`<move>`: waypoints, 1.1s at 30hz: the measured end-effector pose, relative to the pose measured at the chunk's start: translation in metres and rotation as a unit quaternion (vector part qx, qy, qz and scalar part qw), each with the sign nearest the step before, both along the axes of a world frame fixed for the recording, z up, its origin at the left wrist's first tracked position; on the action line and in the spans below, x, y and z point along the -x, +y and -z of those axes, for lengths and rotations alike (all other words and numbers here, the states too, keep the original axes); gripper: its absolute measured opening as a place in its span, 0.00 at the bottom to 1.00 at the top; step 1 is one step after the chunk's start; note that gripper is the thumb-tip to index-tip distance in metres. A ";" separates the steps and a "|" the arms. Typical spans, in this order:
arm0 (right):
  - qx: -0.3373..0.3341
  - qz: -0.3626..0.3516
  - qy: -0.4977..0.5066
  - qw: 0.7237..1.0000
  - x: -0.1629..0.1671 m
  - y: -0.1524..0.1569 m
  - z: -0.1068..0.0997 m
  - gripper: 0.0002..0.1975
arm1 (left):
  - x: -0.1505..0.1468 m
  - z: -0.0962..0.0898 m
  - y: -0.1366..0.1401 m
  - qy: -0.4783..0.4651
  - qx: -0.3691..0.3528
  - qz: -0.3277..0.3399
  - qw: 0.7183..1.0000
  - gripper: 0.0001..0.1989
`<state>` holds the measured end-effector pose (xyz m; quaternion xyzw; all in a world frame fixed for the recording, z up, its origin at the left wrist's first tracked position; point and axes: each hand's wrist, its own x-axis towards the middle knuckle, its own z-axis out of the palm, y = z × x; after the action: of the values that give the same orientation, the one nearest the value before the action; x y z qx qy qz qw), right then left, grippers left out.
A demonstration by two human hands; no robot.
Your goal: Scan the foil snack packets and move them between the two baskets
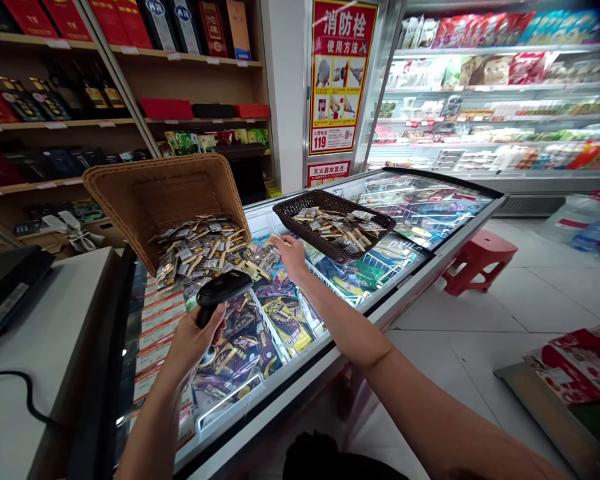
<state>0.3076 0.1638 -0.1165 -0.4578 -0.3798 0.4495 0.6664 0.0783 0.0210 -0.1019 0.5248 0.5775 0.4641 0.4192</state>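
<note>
A black handheld barcode scanner (223, 288) is gripped in my left hand (196, 337), its head pointing right above the glass-topped freezer. My right hand (292, 257) pinches a small clear packet (266, 259) with a pale stick in it, between the two baskets. To the left, a tan wicker basket (167, 190) lies tilted, with many similar stick packets (203, 250) heaped at its open side. On the right, a dark brown woven basket (325, 243) holds more of these packets (343, 227). Both baskets rest on the freezer top.
The chest freezer (290, 373) holds colourful bagged goods under its glass. A grey counter (40, 360) with a black device (13, 287) and cable stands left. Shelves of boxes and bottles are behind. A red stool (480, 260) and water bottles (580, 220) stand on the right floor.
</note>
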 end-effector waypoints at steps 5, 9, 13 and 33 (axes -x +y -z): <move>0.014 0.013 -0.016 1.000 0.000 -0.002 -0.005 0.18 | 0.004 0.010 0.007 0.021 0.002 0.024 0.999 0.33; 0.018 0.021 -0.033 0.999 -0.001 -0.004 -0.011 0.19 | 0.004 0.013 0.007 0.018 -0.001 0.036 0.999 0.34; 0.003 0.017 -0.018 1.000 -0.002 -0.005 -0.009 0.17 | 0.003 0.011 0.005 0.021 -0.008 0.024 0.999 0.33; 0.013 0.033 0.009 0.999 0.004 0.000 -0.007 0.17 | 0.000 -0.004 -0.001 0.046 -0.011 -0.003 0.999 0.33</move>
<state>0.3038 0.1633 -0.1091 -0.4744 -0.3526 0.4367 0.6782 0.0781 0.0201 -0.0983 0.5485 0.5926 0.4470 0.3849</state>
